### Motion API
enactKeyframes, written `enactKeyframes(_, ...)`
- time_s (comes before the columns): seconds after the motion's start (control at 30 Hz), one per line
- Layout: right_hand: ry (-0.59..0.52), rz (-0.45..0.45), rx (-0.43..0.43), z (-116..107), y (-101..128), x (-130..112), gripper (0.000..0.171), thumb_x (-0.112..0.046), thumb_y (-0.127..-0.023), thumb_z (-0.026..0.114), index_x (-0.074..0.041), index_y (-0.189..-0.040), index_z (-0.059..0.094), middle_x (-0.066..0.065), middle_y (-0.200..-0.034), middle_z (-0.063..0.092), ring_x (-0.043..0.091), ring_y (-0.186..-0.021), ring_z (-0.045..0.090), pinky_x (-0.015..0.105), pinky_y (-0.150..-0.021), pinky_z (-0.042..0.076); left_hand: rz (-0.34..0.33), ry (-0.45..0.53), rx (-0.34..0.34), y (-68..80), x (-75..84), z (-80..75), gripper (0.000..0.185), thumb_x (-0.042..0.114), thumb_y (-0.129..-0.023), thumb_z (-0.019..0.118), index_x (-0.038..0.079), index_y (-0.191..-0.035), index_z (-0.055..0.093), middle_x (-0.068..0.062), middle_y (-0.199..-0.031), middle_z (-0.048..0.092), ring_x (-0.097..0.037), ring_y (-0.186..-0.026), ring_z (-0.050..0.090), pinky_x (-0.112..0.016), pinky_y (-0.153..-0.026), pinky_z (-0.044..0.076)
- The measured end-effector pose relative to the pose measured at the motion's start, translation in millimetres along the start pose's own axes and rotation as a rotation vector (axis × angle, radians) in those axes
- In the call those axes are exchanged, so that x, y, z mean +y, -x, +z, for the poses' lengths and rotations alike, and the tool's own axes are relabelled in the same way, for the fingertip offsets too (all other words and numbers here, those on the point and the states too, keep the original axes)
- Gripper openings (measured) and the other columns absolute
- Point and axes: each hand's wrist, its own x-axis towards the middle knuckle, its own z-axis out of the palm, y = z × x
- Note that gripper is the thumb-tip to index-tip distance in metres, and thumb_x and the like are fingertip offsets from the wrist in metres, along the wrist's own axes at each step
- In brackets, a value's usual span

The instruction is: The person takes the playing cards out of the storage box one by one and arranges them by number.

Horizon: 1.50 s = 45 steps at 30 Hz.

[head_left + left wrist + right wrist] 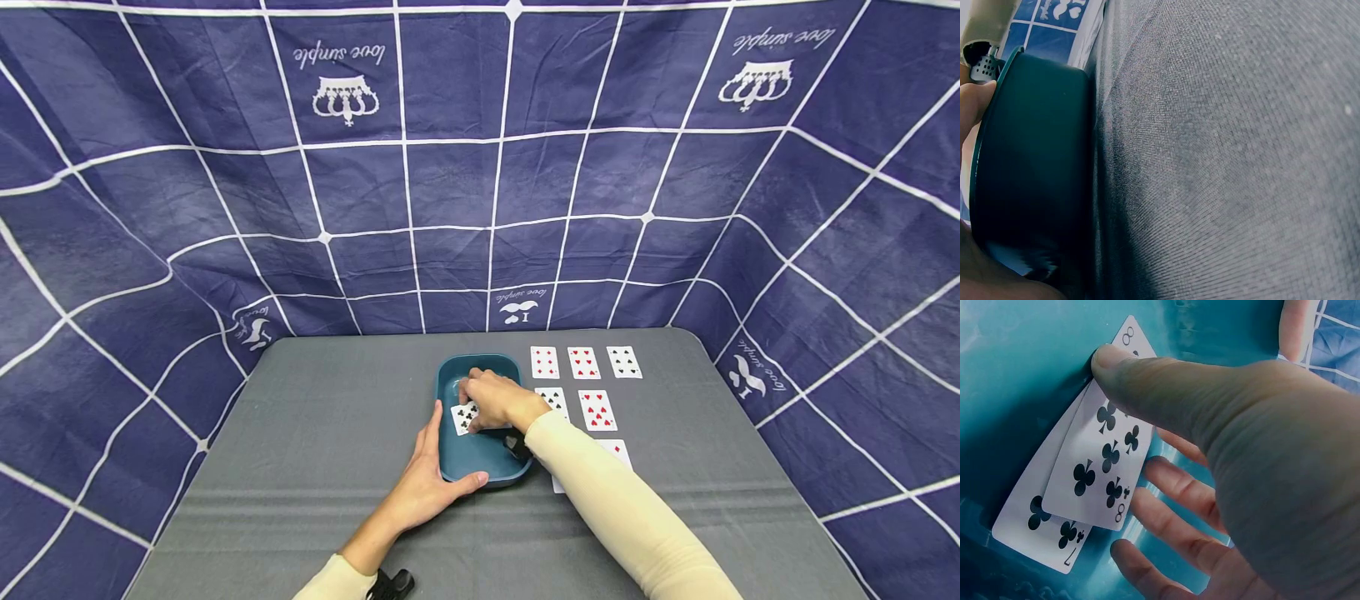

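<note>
A teal tray (487,462) sits mid-table, its outer wall (1035,156) filling the left of the left wrist view. My left hand (431,471) grips the tray's near-left corner, thumb on the front rim, fingers along the left wall. Inside the tray my right hand (487,404) pinches two playing cards. The eight of clubs (1107,469) lies over the seven of clubs (1032,525). The thumb (1166,394) presses on the eight, and the fingers (1172,519) reach beneath the cards' edge.
Several face-up cards lie in rows right of the tray: red ones (545,362) (583,362) (597,410), a black one (624,362). My right sleeve (622,517) covers part of another card (618,452). Grey table cloth (1229,156) stretches left. Blue checked cloth (480,208) surrounds the table.
</note>
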Motion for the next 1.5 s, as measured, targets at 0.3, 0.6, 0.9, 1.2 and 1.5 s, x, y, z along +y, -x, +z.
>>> enactKeyframes(0.3, 0.067, -0.016, 0.025, -12.7, 10.5, -12.2, 0.051, -0.034, -0.089, 0.105, -0.015, -0.127, 0.077, 0.003, -0.128, 0.077, 0.026, -0.122, 0.075, 0.051, -0.108, 0.064, 0.002, 0.006, -0.005, -1.4, 1.0, -1.1, 0.143, 0.052, -0.091, 0.099, 0.02, -0.19, 0.002, -0.028, -0.191, 0.022, -0.053, -0.173, 0.034, -0.076, -0.136, 0.035)
enactKeyframes(0.6, 0.083, -0.043, 0.067, -6.3, 13.7, -6.2, 0.058, -0.044, -0.098, 0.096, -0.017, -0.143, 0.071, 0.007, -0.129, 0.077, 0.027, -0.115, 0.079, 0.048, -0.101, 0.067, 0.001, 0.013, -0.004, 1.3, 1.8, 2.1, 0.143, 0.051, -0.09, 0.1, 0.019, -0.19, 0.003, -0.027, -0.19, 0.024, -0.051, -0.173, 0.036, -0.075, -0.135, 0.036)
enactKeyframes(0.9, -0.021, -0.064, 0.083, -22.4, 40.9, -9.5, 0.056, -0.04, -0.11, 0.082, -0.028, -0.162, 0.065, 0.015, -0.138, 0.074, 0.031, -0.111, 0.079, 0.051, -0.096, 0.069, -0.021, 0.016, -0.002, 4.3, -1.8, 4.9, 0.143, 0.051, -0.09, 0.1, 0.021, -0.19, 0.002, -0.027, -0.19, 0.023, -0.052, -0.174, 0.033, -0.078, -0.134, 0.035)
enactKeyframes(1.2, -0.141, -0.119, 0.198, -33.3, 61.4, 3.0, 0.044, -0.028, -0.112, 0.078, -0.024, -0.155, 0.073, 0.015, -0.129, 0.07, 0.021, -0.102, 0.071, 0.044, -0.094, 0.066, -0.014, -0.013, 0.009, 3.5, 0.0, 2.6, 0.143, 0.051, -0.089, 0.1, 0.022, -0.19, 0.003, -0.026, -0.19, 0.026, -0.051, -0.173, 0.036, -0.076, -0.133, 0.039)
enactKeyframes(1.5, -0.213, -0.088, 0.189, -47.3, 95.3, 14.4, 0.085, -0.017, -0.091, 0.095, -0.027, -0.168, 0.06, 0.01, -0.143, 0.065, 0.021, -0.116, 0.071, 0.045, -0.105, 0.063, 0.009, -0.023, 0.02, 2.9, 0.1, 1.5, 0.143, 0.051, -0.088, 0.101, 0.019, -0.19, 0.005, -0.027, -0.188, 0.03, -0.052, -0.168, 0.042, -0.075, -0.13, 0.042)
